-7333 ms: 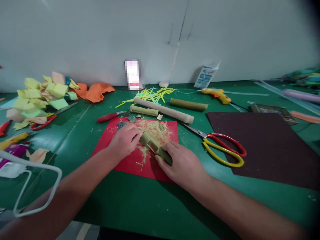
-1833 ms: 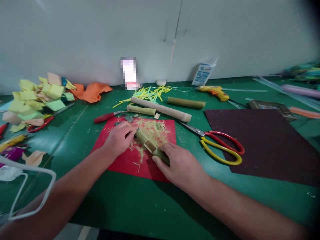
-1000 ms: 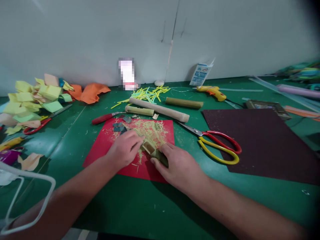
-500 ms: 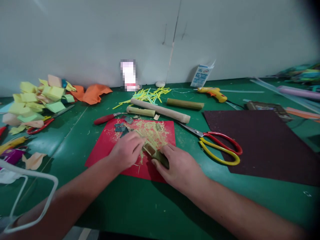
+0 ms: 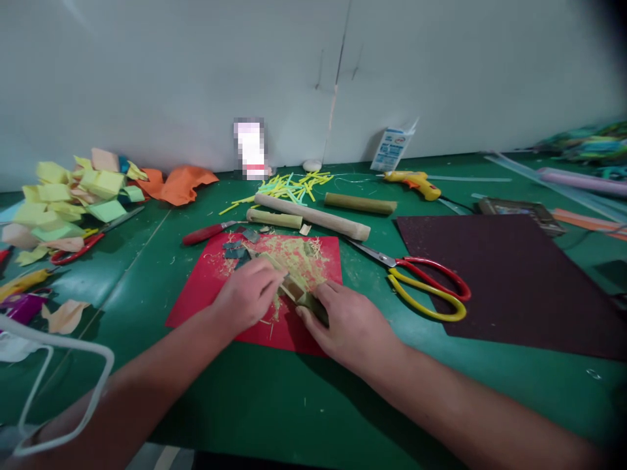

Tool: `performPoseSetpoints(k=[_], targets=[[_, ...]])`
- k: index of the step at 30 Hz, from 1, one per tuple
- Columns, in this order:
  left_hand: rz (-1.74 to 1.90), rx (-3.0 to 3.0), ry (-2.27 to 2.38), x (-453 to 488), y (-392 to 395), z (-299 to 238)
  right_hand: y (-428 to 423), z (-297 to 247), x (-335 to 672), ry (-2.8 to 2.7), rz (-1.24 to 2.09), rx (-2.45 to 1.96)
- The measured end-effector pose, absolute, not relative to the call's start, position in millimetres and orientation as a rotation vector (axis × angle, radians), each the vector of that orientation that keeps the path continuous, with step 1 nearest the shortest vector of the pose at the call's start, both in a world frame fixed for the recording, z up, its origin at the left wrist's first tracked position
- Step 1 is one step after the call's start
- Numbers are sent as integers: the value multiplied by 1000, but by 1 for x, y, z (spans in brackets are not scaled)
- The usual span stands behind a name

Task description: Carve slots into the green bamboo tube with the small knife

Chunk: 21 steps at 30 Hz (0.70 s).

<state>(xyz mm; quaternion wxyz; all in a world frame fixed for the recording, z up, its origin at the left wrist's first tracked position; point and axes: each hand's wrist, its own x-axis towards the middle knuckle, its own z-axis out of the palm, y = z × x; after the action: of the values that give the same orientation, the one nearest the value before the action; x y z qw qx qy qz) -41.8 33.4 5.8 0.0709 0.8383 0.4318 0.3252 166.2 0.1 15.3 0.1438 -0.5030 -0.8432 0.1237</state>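
Observation:
A short bamboo tube (image 5: 307, 303), with an opening cut along its top, lies tilted over a red sheet (image 5: 196, 294). My right hand (image 5: 350, 323) wraps round its near end, thumb and fingers on either side. My left hand (image 5: 249, 290) is closed at the far end of the opening, fingertips pinched together. A small dark edge shows at those fingertips, too little to name. Pale shavings and dust (image 5: 294, 254) cover the sheet, and several dark scraps (image 5: 235, 251) lie just beyond my left hand.
Behind the sheet lie a red-handled tool (image 5: 208, 234), a long pale stick (image 5: 313, 215) and two more bamboo pieces. To the right are scissors (image 5: 428, 287), a dark sheet (image 5: 504, 281) and a yellow glue gun (image 5: 414, 183). Folded papers (image 5: 98, 183) heap at left; a white frame (image 5: 105, 365) stands near my left forearm.
My left fingertips have shifted slightly along the bamboo's opening, and the dark edge now shows there. My right hand keeps its hold. The whole view has moved very slightly.

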Motion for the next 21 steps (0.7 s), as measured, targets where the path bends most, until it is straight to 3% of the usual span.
performPoseSetpoints(k=[6, 11, 17, 21], targets=[[1144, 1996, 1581, -57, 49, 5, 0, 18, 165, -2434, 342, -1465], [1159, 1318, 1442, -57, 50, 3, 1, 20, 164, -2434, 358, -1471], [1107, 1286, 1413, -55, 47, 4, 2, 19, 165, -2426, 384, -1478], [1050, 1598, 1517, -56, 44, 9, 2, 18, 168, -2430, 406, -1482]])
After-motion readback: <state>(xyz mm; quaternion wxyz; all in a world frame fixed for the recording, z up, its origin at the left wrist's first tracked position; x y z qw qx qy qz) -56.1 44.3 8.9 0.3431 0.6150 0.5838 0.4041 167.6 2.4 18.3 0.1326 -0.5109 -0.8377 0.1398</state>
